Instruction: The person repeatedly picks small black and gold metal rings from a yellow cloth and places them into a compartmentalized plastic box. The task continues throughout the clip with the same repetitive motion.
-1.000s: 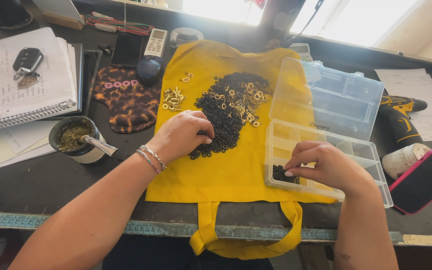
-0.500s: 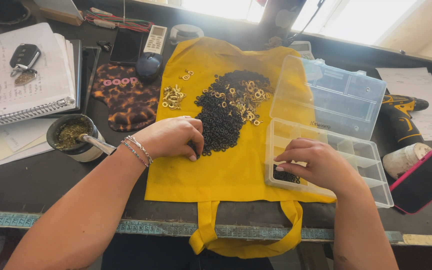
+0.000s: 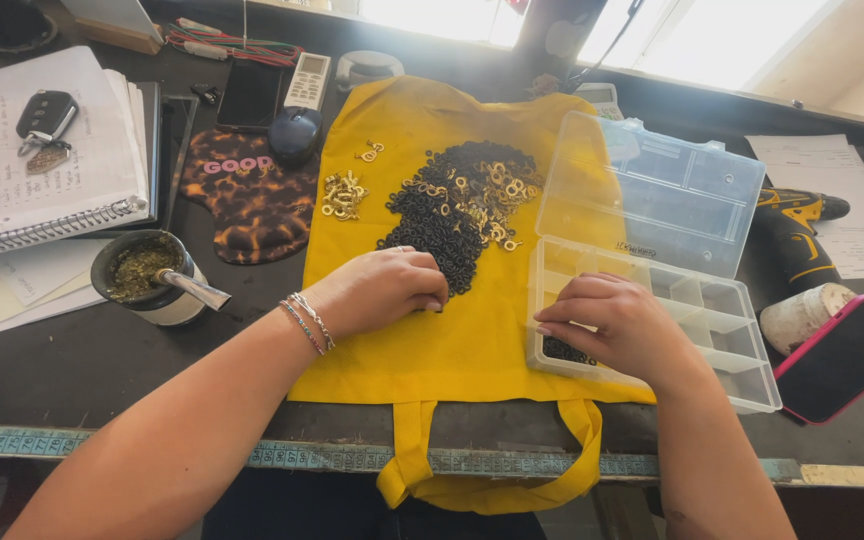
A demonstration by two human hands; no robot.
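Fingertips of left hand [image 3: 384, 290] touch black rings [image 3: 442, 225] heaped diagonally.

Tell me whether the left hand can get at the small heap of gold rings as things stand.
Probably yes. The left hand lies on the yellow bag just below the gold rings, with only bare cloth between them.

Left hand [image 3: 384, 290], right hand [image 3: 612, 325] palm-down, curled.

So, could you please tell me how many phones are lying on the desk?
2. One dark phone lies at the back, left of the white remote; one pink-cased phone lies at the right edge, beside the clear organiser box. Others may be hidden.
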